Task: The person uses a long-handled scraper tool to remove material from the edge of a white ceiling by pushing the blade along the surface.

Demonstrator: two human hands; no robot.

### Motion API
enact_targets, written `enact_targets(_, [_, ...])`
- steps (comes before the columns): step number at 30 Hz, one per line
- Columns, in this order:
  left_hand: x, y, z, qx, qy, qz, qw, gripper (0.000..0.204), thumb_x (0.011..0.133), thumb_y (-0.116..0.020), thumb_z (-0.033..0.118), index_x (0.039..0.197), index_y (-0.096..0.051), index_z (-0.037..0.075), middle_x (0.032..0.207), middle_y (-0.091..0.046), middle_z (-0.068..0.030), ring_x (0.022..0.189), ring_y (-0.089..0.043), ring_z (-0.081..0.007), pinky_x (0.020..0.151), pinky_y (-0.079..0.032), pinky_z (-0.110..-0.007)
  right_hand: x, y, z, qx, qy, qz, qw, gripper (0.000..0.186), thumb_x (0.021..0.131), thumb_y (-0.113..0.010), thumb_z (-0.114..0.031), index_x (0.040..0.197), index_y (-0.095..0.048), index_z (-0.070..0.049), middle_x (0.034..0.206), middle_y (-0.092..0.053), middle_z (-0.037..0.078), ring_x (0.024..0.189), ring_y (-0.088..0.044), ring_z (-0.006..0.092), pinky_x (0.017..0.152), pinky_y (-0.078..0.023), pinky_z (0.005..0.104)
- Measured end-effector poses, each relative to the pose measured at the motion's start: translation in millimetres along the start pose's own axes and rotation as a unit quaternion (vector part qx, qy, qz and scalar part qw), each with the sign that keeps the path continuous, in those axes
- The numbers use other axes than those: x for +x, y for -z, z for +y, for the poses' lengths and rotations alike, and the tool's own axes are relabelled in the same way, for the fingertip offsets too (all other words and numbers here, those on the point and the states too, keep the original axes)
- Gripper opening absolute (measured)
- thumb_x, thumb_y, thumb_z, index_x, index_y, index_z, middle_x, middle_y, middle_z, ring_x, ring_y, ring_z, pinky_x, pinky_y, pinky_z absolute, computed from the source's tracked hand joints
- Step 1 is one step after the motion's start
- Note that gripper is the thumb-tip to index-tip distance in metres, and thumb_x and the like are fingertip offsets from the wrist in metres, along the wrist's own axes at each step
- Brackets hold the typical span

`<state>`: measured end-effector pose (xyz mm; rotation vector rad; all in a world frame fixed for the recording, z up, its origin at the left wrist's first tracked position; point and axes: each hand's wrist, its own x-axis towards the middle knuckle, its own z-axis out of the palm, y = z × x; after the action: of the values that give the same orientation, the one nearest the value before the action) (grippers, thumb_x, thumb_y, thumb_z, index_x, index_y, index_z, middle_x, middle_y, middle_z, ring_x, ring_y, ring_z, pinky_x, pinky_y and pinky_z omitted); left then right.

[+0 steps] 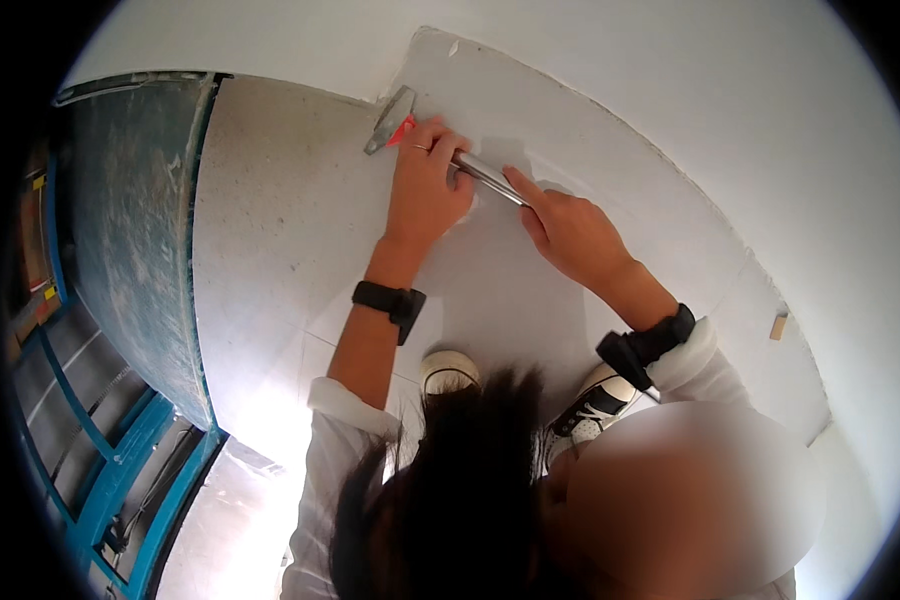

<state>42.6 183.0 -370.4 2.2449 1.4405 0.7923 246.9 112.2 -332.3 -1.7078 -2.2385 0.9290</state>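
Observation:
A scraper [492, 180] with a silver metal handle slants across the upper middle. Its wide grey head [391, 120] has a red part at the neck and lies at the floor near the wall's corner. My left hand [432, 190] is closed around the handle just behind the head. Farther back, my right hand [575, 235] grips the handle's near end, its forefinger stretched along it. The palm side of both hands is hidden. Each wrist wears a black band.
White wall [670, 70] curves along the top and right above pale floor [270, 220]. At left stand a worn dark panel [130, 180] and a blue metal frame [130, 470]. A small tan block [778, 327] lies by the right wall. My shoes [450, 372] are below.

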Motion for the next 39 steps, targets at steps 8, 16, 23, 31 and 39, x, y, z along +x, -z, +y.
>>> enact_targets(8, [-15.6, -2.1, 15.9, -0.047, 0.003, -0.041, 0.998, 0.030, 0.073, -0.063, -0.008, 0.101, -0.063, 0.004, 0.114, -0.057, -0.0147, 0.114, -0.056, -0.0350, 0.099, -0.048, -0.044, -19.5, 7.9, -0.4, 0.020, -0.043, -0.049, 0.998, 0.051, 0.098, -0.056, -0.019, 0.148, -0.044, -0.014, 0.078, -0.065, 0.016, 0.070, -0.065, 0.0369, 0.064, -0.053, 0.0486])
enact_targets(16, [-14.6, -6.3, 10.7, -0.105, 0.022, -0.028, 0.994, 0.025, 0.072, -0.060, -0.010, 0.094, -0.063, 0.001, 0.106, -0.056, -0.0129, 0.104, -0.056, -0.0348, 0.087, -0.050, -0.042, -26.8, -3.5, -0.7, 0.050, -0.035, -0.012, 0.998, 0.051, 0.097, -0.056, -0.018, 0.147, -0.045, -0.014, 0.076, -0.065, 0.016, 0.070, -0.065, 0.0370, 0.063, -0.052, 0.0489])
enact_targets(23, [2.6, 2.4, 8.2, -0.149, 0.112, -0.031, 0.982, 0.023, 0.073, -0.057, -0.011, 0.092, -0.062, 0.000, 0.105, -0.056, -0.0138, 0.099, -0.058, -0.0334, 0.091, -0.048, -0.045, -2.2, -10.8, 9.2, 0.054, -0.004, 0.011, 0.998, 0.052, 0.097, -0.057, -0.018, 0.148, -0.044, -0.012, 0.077, -0.066, 0.017, 0.070, -0.065, 0.0369, 0.064, -0.052, 0.0492])
enact_targets(31, [-2.5, -4.0, 2.2, -0.070, 0.037, 0.029, 0.996, 0.027, 0.075, -0.051, -0.014, 0.094, -0.063, 0.001, 0.105, -0.057, -0.0153, 0.093, -0.060, -0.0333, 0.086, -0.052, -0.042, -6.2, -6.5, -0.3, 0.067, -0.022, -0.005, 0.998, 0.051, 0.098, -0.055, -0.019, 0.147, -0.044, -0.010, 0.078, -0.066, 0.017, 0.071, -0.064, 0.0380, 0.065, -0.051, 0.0504])
enact_targets(39, [-7.4, 6.1, 14.7, -0.056, -0.011, -0.040, 0.998, 0.029, 0.076, -0.058, -0.012, 0.099, -0.067, 0.003, 0.109, -0.061, -0.0125, 0.110, -0.056, -0.0370, 0.098, -0.048, -0.045, -26.7, 9.5, 0.1, 0.063, -0.051, -0.011, 0.997, 0.049, 0.098, -0.055, -0.020, 0.146, -0.047, -0.012, 0.079, -0.065, 0.018, 0.074, -0.065, 0.0383, 0.067, -0.052, 0.0497])
